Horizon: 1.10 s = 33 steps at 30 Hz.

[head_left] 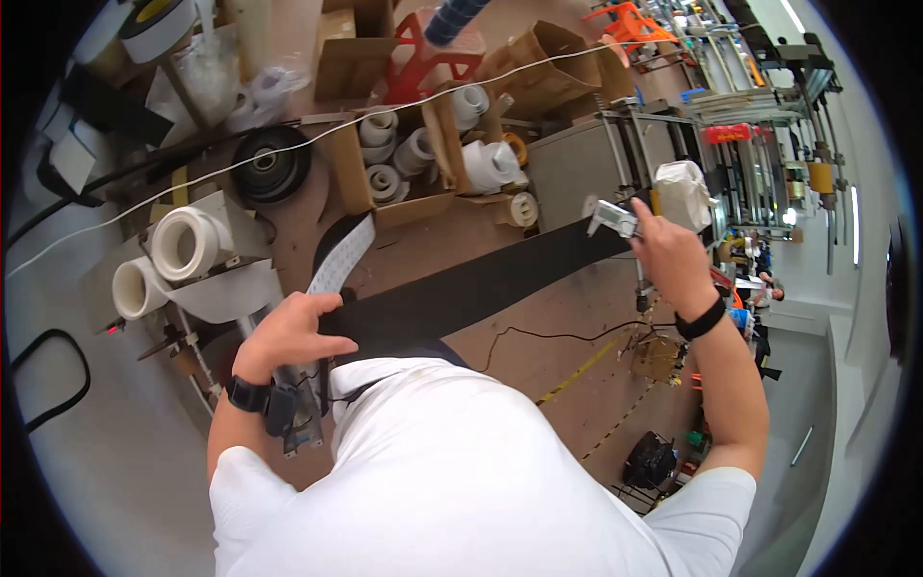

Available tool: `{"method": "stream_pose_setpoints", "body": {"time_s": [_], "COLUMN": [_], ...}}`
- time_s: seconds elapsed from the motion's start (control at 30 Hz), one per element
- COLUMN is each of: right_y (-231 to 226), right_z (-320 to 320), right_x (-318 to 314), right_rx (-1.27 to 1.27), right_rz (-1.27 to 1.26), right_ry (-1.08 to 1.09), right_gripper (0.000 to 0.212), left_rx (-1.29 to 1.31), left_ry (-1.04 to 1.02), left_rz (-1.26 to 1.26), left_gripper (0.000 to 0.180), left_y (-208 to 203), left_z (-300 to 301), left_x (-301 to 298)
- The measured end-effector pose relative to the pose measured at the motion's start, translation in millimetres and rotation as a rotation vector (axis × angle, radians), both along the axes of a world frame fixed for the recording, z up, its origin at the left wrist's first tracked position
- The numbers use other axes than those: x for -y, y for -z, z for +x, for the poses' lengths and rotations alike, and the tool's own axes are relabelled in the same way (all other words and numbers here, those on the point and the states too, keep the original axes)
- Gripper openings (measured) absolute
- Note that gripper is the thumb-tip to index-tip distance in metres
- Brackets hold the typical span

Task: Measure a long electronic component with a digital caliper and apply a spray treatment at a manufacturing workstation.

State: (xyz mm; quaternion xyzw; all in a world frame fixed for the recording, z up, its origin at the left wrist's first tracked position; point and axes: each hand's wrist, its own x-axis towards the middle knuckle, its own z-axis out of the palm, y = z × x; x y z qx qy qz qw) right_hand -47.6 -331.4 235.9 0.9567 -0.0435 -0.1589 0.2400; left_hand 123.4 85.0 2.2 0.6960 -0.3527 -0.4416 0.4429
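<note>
A wide black strip of material [481, 288] stretches across in front of me, from lower left to upper right. My right hand [670, 260] grips a digital caliper [616, 219] by its display end, above the strip's far right part; the jaws point left. My left hand [293, 337] is at the strip's left end, thumb and fingers apart, with nothing seen between them. Whether its fingertips rest on the black material I cannot tell. A white printed strip [343, 255] curves up from the left hand's fingers on a black curved band.
White rolls [183, 244] sit on a machine at left. Beyond the strip stand a cardboard box [348, 173] of white rolls, a black reel [270, 165] and a red stool [433, 53]. A white cable [385, 112] crosses the view. Metal machine frames fill the right; a black fan-like object [650, 460] is lower right.
</note>
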Motion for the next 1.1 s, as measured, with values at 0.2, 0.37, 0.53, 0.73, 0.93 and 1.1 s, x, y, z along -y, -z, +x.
{"method": "stream_pose_setpoints", "body": {"time_s": [0.2, 0.37, 0.53, 0.73, 0.93, 1.1], "right_y": [7, 12, 8, -4, -11, -16], "right_z": [9, 28, 51, 76, 65, 54], "right_x": [-9, 2, 30, -103, -136, -69], "right_rx": [0.044, 0.052, 0.243, 0.112, -0.213, -0.003], "right_rz": [0.008, -0.077, -0.228, 1.239, 0.995, 0.94], "right_ry": [0.081, 0.179, 0.211, 0.543, 0.511, 0.437], "right_gripper": [0.048, 0.033, 0.028, 0.024, 0.017, 0.019], "left_rx": [-0.131, -0.205, -0.013, 0.233, 0.196, 0.244], "left_ry": [-0.069, -0.029, -0.067, -0.113, -0.076, -0.141], "left_rz": [0.12, -0.238, -0.51, -0.585, -0.696, -0.639], "left_gripper": [0.032, 0.028, 0.021, 0.029, 0.03, 0.027], "left_y": [42, -5, -44, -73, -74, -22], "left_z": [11, -7, -32, -65, -54, -47], "left_x": [-34, -23, 8, 80, 99, 101]}}
